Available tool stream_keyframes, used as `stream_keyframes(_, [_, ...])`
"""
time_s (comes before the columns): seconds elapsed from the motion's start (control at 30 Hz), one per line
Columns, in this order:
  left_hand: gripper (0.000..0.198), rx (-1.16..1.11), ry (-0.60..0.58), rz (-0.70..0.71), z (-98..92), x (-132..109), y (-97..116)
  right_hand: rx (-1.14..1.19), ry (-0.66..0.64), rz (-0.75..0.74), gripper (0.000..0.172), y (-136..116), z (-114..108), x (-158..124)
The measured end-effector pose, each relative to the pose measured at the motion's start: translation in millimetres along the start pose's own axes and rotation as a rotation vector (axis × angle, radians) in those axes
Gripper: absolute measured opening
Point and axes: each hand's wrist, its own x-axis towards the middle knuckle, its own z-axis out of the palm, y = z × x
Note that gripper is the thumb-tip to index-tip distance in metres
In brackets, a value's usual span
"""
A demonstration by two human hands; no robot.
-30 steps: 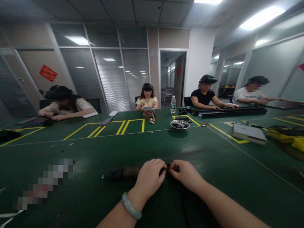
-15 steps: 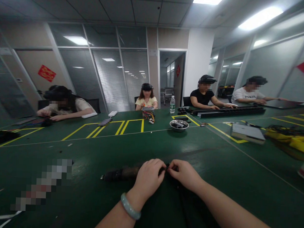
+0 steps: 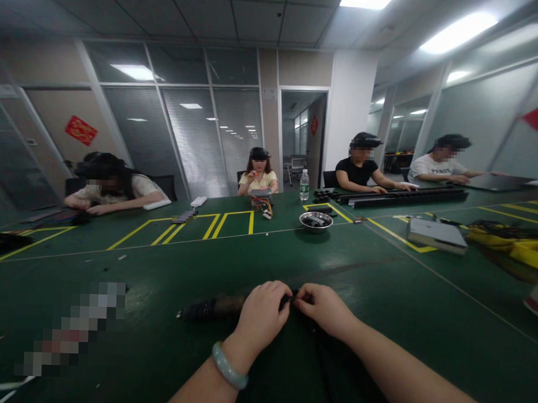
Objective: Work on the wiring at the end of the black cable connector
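Observation:
A dark cylindrical electric screwdriver [image 3: 223,307] with a brownish body, black collar and small metal tip lies on the green table, tip to the left. My left hand [image 3: 265,313] is closed over its right end, thumb and fingers bent together, a pale green bangle on the wrist. My right hand [image 3: 324,309] sits just to the right, with thumb and forefinger pinched at a small dark piece too hidden to name. The fingertips of both hands almost meet. A dark cord-like strip [image 3: 322,368] runs from below the hands toward the near table edge.
A metal bowl [image 3: 316,222] of dark parts stands ahead, a water bottle [image 3: 304,185] behind it. A flat grey box [image 3: 436,234] and yellow items [image 3: 529,253] lie right. A blurred-out long object [image 3: 74,330] lies left. Several people sit across the table.
My hands stay almost in place, their fingertips still close together. The person across the middle has raised a hand toward the face. The view has shifted very slightly.

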Motion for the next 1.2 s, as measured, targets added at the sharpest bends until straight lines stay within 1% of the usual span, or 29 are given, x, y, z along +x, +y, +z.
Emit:
stream_keyframes(0.4, [0.015, -0.029, -0.002, 0.016, -2.8, -0.9, 1.6, -0.009, 0.005, 0.017, 0.012, -2.9, -1.0, -0.4])
stream_keyframes(0.63, [0.017, -0.030, 0.015, 0.022, -4.0, -1.2, 1.6, 0.005, 0.003, 0.010, 0.012, -0.2, 0.5, 0.6])
stream_keyframes(0.8, [0.014, -0.024, -0.007, 0.015, -4.2, -1.2, 2.0, 0.001, 0.008, 0.012, 0.012, -1.9, -0.1, -0.3])
stream_keyframes(1.2, [0.021, -0.006, 0.009, 0.029, -1.3, -0.3, 1.1, -0.016, 0.014, 0.002, 0.012, -1.4, 0.3, 0.1])
